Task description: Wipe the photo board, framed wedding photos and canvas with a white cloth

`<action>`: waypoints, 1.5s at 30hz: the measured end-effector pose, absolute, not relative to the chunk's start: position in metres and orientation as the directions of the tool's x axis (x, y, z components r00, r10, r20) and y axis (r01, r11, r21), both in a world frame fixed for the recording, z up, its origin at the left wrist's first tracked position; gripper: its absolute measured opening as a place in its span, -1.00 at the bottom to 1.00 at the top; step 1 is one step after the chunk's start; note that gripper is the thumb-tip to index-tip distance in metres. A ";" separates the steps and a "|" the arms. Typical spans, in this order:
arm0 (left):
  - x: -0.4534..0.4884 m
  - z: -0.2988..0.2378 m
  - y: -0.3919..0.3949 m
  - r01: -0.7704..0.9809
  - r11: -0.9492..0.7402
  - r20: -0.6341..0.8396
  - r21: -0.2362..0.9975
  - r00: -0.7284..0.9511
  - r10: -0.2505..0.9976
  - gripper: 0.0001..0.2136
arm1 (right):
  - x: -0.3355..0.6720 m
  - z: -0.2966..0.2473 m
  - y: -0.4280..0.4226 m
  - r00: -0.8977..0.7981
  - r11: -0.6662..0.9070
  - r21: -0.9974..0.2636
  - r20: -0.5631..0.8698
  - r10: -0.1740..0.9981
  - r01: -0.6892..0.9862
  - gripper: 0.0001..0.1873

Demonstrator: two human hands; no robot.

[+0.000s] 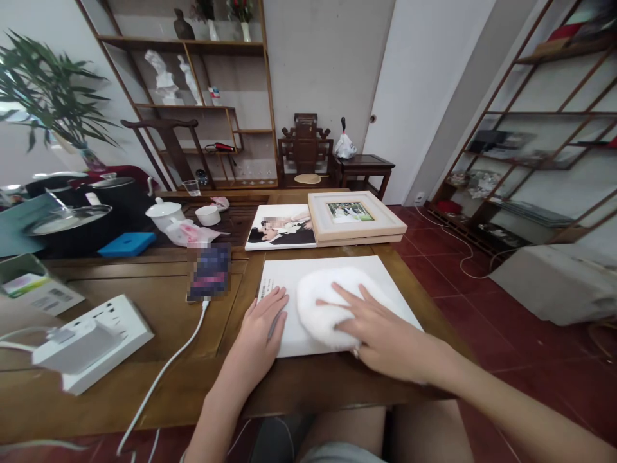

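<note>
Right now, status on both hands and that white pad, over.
Left hand flat on left edge of white panel. Right hand spread over fluffy white pad on the panel. Framed photo lies beyond, apart.

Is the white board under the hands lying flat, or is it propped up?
Lying flat. The white board rests on the table; the left hand presses its edge, the right hand a fluffy pad on it.

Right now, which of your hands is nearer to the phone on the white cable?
Left. The left hand lies flat on the left edge of the white board, just right of the phone. The right hand rests on the fluffy white pad, farther right.
</note>
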State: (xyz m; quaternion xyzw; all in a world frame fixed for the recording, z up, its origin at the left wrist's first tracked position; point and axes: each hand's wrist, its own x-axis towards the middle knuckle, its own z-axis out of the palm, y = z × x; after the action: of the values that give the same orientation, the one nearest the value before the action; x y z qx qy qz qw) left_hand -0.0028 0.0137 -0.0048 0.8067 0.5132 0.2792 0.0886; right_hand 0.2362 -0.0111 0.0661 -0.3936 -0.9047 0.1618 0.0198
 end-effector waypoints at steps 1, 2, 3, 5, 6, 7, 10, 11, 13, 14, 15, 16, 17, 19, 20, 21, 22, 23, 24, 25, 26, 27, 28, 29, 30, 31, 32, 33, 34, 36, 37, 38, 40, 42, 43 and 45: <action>-0.003 -0.005 0.014 0.777 -0.458 0.361 0.431 0.317 0.877 -0.66 | 0.235 0.065 0.003 -0.667 0.621 -0.303 -0.072 0.742 0.723 -0.38; -0.003 -0.005 0.014 0.776 -0.460 0.361 0.432 0.318 0.877 -0.66 | 0.232 0.064 0.017 -0.647 0.606 -0.295 -0.058 0.761 0.739 -0.40; -0.004 -0.005 0.014 0.775 -0.461 0.362 0.433 0.319 0.876 -0.66 | 0.228 0.063 0.031 -0.630 0.594 -0.284 -0.047 0.775 0.752 -0.43; -0.004 -0.005 0.014 0.774 -0.460 0.361 0.434 0.319 0.876 -0.66 | 0.217 0.060 0.053 -0.604 0.577 -0.260 -0.033 0.796 0.774 -0.44; -0.004 -0.005 0.014 0.775 -0.459 0.359 0.435 0.318 0.878 -0.66 | 0.210 0.058 0.061 -0.591 0.568 -0.247 -0.024 0.806 0.785 -0.44; -0.004 -0.005 0.014 0.776 -0.456 0.357 0.435 0.317 0.879 -0.66 | 0.203 0.057 0.065 -0.576 0.558 -0.233 -0.011 0.817 0.796 -0.44; -0.003 -0.002 0.013 0.779 -0.455 0.358 0.431 0.316 0.879 -0.66 | 0.186 0.053 0.059 -0.559 0.554 -0.185 0.030 0.829 0.811 -0.45; -0.003 -0.001 0.013 0.780 -0.458 0.358 0.427 0.319 0.878 -0.66 | 0.182 0.052 0.051 -0.576 0.573 -0.164 0.033 0.817 0.803 -0.47; -0.002 0.001 0.013 0.779 -0.468 0.352 0.417 0.337 0.873 -0.64 | 0.180 0.051 0.029 -0.627 0.625 -0.128 0.036 0.778 0.770 -0.53; -0.003 0.001 0.012 0.777 -0.475 0.350 0.414 0.345 0.871 -0.64 | 0.181 0.052 0.016 -0.650 0.649 -0.120 0.035 0.759 0.751 -0.56; -0.003 0.001 0.012 0.775 -0.480 0.354 0.411 0.350 0.867 -0.64 | 0.183 0.053 0.003 -0.669 0.667 -0.122 0.030 0.743 0.735 -0.58; -0.003 0.000 0.013 0.771 -0.486 0.364 0.412 0.349 0.863 -0.65 | 0.186 0.054 -0.010 -0.681 0.676 -0.135 0.020 0.732 0.724 -0.61; -0.003 -0.001 0.013 0.768 -0.488 0.379 0.414 0.343 0.860 -0.65 | 0.190 0.055 -0.020 -0.689 0.682 -0.152 0.007 0.724 0.715 -0.63; -0.004 -0.004 0.013 0.761 -0.489 0.401 0.426 0.325 0.856 -0.66 | 0.200 0.057 -0.034 -0.707 0.691 -0.193 -0.023 0.706 0.697 -0.64; -0.003 -0.006 0.014 0.758 -0.489 0.406 0.433 0.320 0.856 -0.67 | 0.204 0.057 -0.037 -0.712 0.692 -0.213 -0.026 0.701 0.690 -0.62; -0.003 -0.007 0.014 0.755 -0.487 0.408 0.439 0.316 0.857 -0.67 | 0.208 0.057 -0.037 -0.708 0.687 -0.228 -0.014 0.706 0.689 -0.59; -0.003 -0.007 0.014 0.754 -0.485 0.408 0.444 0.312 0.858 -0.66 | 0.212 0.056 -0.033 -0.697 0.678 -0.238 0.008 0.717 0.695 -0.55; -0.003 -0.007 0.014 0.753 -0.482 0.406 0.448 0.309 0.860 -0.66 | 0.214 0.054 -0.027 -0.678 0.664 -0.243 0.033 0.735 0.707 -0.51; -0.003 -0.007 0.014 0.753 -0.478 0.401 0.452 0.307 0.863 -0.66 | 0.216 0.053 -0.018 -0.653 0.644 -0.244 0.053 0.755 0.725 -0.48; -0.003 -0.006 0.014 0.754 -0.473 0.390 0.457 0.308 0.868 -0.66 | 0.216 0.051 -0.008 -0.626 0.621 -0.240 0.067 0.777 0.746 -0.46; -0.003 -0.005 0.013 0.753 -0.466 0.372 0.464 0.311 0.874 -0.66 | 0.214 0.050 0.003 -0.601 0.599 -0.231 0.071 0.796 0.766 -0.45; -0.003 -0.003 0.013 0.753 -0.456 0.352 0.475 0.313 0.882 -0.66 | 0.212 0.049 0.015 -0.582 0.581 -0.217 0.068 0.810 0.784 -0.44; -0.003 -0.002 0.011 0.752 -0.443 0.331 0.488 0.310 0.891 -0.66 | 0.208 0.049 0.027 -0.568 0.568 -0.202 0.064 0.821 0.798 -0.43; -0.003 0.000 0.010 0.749 -0.426 0.316 0.507 0.299 0.900 -0.64 | 0.203 0.049 0.039 -0.558 0.559 -0.188 0.064 0.827 0.808 -0.43; -0.004 0.002 0.008 0.743 -0.409 0.308 0.530 0.281 0.909 -0.62 | 0.197 0.050 0.049 -0.555 0.557 -0.175 0.065 0.829 0.812 -0.43; -0.004 0.004 0.007 0.732 -0.395 0.303 0.555 0.264 0.915 -0.60 | 0.192 0.050 0.057 -0.558 0.561 -0.166 0.068 0.827 0.811 -0.44; -0.004 0.006 0.005 0.717 -0.386 0.306 0.580 0.247 0.919 -0.58 | 0.186 0.051 0.063 -0.568 0.571 -0.162 0.070 0.820 0.805 -0.45; -0.004 0.008 0.003 0.698 -0.383 0.314 0.604 0.233 0.920 -0.56 | 0.181 0.052 0.067 -0.584 0.587 -0.160 0.071 0.809 0.794 -0.47; -0.004 0.009 0.002 0.678 -0.389 0.329 0.624 0.223 0.918 -0.55 | 0.176 0.053 0.068 -0.603 0.606 -0.158 0.069 0.795 0.780 -0.48; -0.004 0.011 0.001 0.640 -0.416 0.369 0.647 0.215 0.904 -0.52 | 0.168 0.053 0.062 -0.666 0.669 -0.149 0.075 0.742 0.728 -0.51; -0.004 0.012 0.001 0.625 -0.434 0.392 0.649 0.214 0.895 -0.50 | 0.166 0.053 0.055 -0.708 0.712 -0.142 0.085 0.701 0.688 -0.54; -0.005 0.012 0.001 0.615 -0.454 0.415 0.645 0.217 0.884 -0.48 | 0.165 0.054 0.047 -0.752 0.757 -0.135 0.095 0.652 0.639 -0.57; -0.007 0.012 0.001 0.602 -0.494 0.450 0.628 0.237 0.861 -0.46 | 0.166 0.055 0.026 -0.827 0.832 -0.132 0.109 0.552 0.538 -0.63; -0.009 0.012 0.001 0.593 -0.514 0.459 0.620 0.258 0.850 -0.43 | 0.173 0.060 0.006 -0.866 0.866 -0.166 0.098 0.490 0.471 -0.65; -0.009 0.011 0.001 0.593 -0.513 0.446 0.620 0.271 0.853 -0.42 | 0.179 0.063 -0.003 -0.877 0.870 -0.197 0.084 0.474 0.452 -0.65; -0.009 0.010 0.001 0.618 -0.480 0.381 0.623 0.296 0.876 -0.43 | 0.190 0.072 -0.015 -0.878 0.856 -0.259 0.050 0.475 0.448 -0.66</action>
State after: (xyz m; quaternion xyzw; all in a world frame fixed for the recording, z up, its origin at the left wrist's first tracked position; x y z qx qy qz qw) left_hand -0.0093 0.0009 0.0096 0.7842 0.4763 0.3536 0.1823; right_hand 0.1900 -0.0154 0.0724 -0.2401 -0.9616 0.1207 0.0561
